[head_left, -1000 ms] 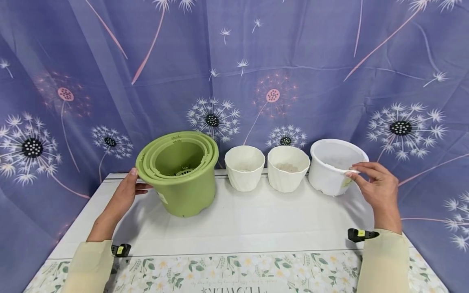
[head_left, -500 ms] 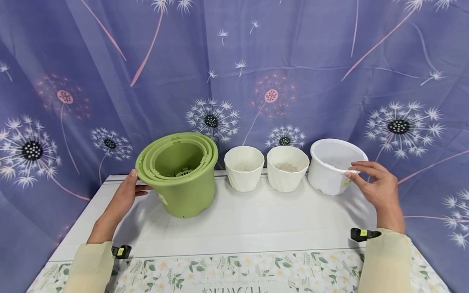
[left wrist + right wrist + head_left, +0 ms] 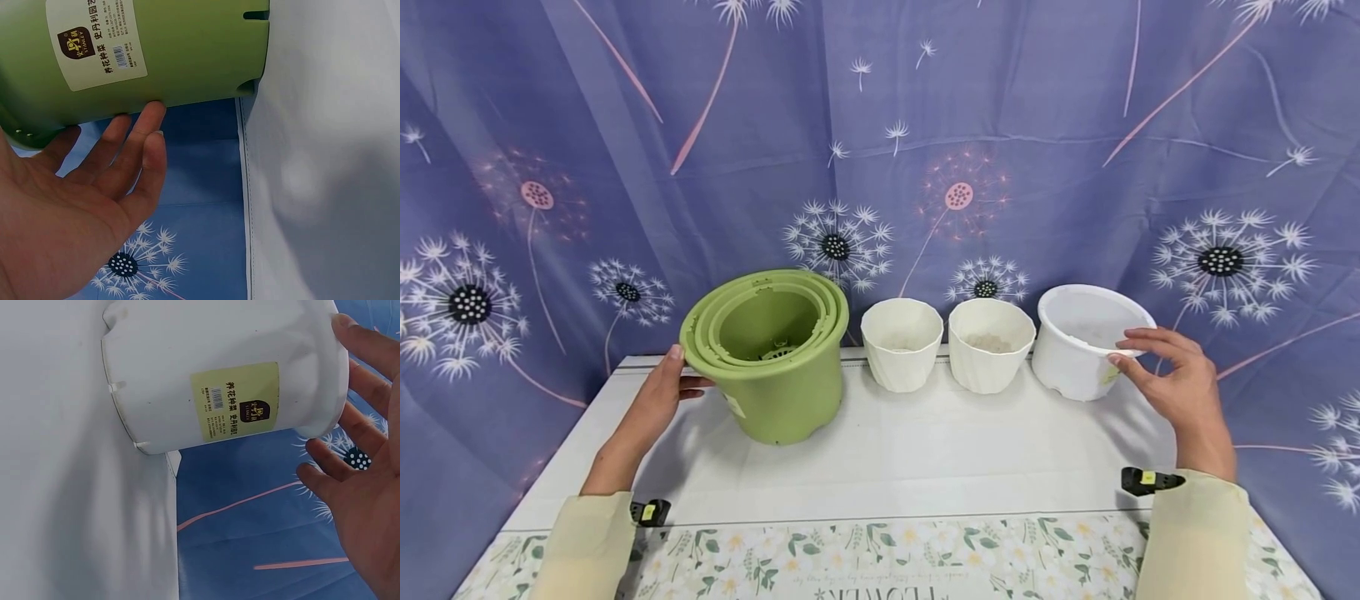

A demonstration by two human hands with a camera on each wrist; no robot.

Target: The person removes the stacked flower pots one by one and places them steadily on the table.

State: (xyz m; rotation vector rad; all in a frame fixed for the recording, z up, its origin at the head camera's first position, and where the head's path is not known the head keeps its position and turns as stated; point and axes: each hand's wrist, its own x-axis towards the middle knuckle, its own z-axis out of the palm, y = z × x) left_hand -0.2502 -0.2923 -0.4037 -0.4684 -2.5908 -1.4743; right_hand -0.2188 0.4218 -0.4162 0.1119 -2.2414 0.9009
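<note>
A stack of nested green flowerpots [image 3: 786,408] stands at the back left of the table. My left hand [image 3: 658,392] touches the rim and left side of the stack, its fingers loosely spread. In the left wrist view, the fingertips meet the pot wall [image 3: 187,75] near its label. At the back right is a white round flowerpot [image 3: 1067,371]. My right hand [image 3: 1183,387] touches its right rim with thumb and fingers, as the right wrist view shows beside the labelled pot [image 3: 169,362]. Between them stand two cream ribbed flowerpots [image 3: 901,367] [image 3: 988,371], with some pale material inside.
A purple-blue dandelion-print curtain [image 3: 1037,192] hangs right behind the pots and along both sides. The table [image 3: 940,467] has a white cloth with a flower-print strip [image 3: 820,546] at the front.
Both hands stay at the pots' rims. The right wrist and sleeve have shifted slightly outward to the right; the pots stand where they were.
</note>
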